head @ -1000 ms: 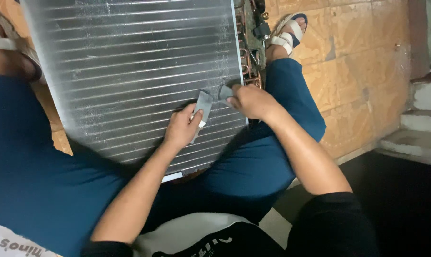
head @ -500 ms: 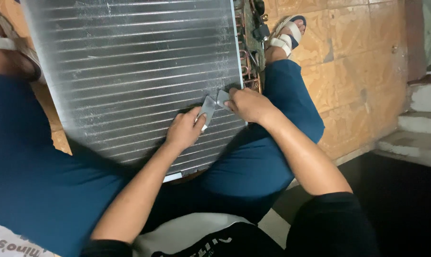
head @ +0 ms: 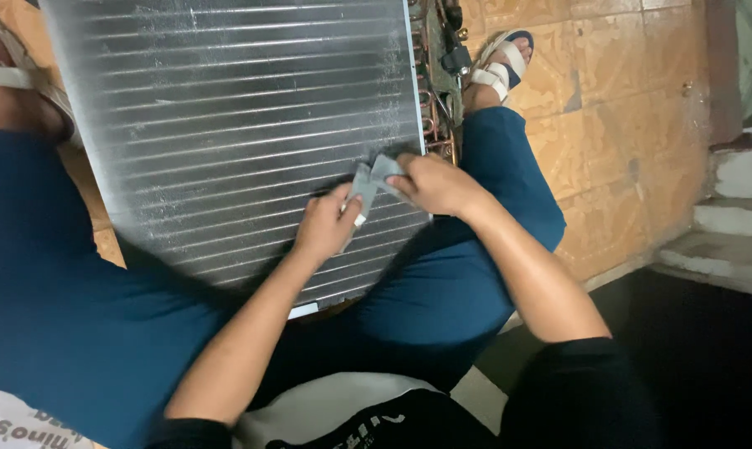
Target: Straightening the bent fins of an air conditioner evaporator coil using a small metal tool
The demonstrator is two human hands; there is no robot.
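Observation:
A large finned metal coil panel [head: 226, 125] lies across my lap between my knees. Both my hands meet near its lower right corner. My left hand [head: 326, 224] and my right hand [head: 434, 183] together pinch a small grey piece of cloth or sandpaper [head: 369, 181] pressed against the fins. A small white object shows under my left fingers; what it is I cannot tell. Copper tubing and dark fittings [head: 439, 75] run along the panel's right edge.
My legs in blue trousers [head: 509, 191] flank the panel, with sandalled feet [head: 499, 62] on orange floor tiles [head: 625, 108]. Pale concrete steps [head: 725, 216] rise at the right. A dark area lies at the lower right.
Both hands with the grey piece have slid slightly up and to the right along the fins. The panel has stayed in place.

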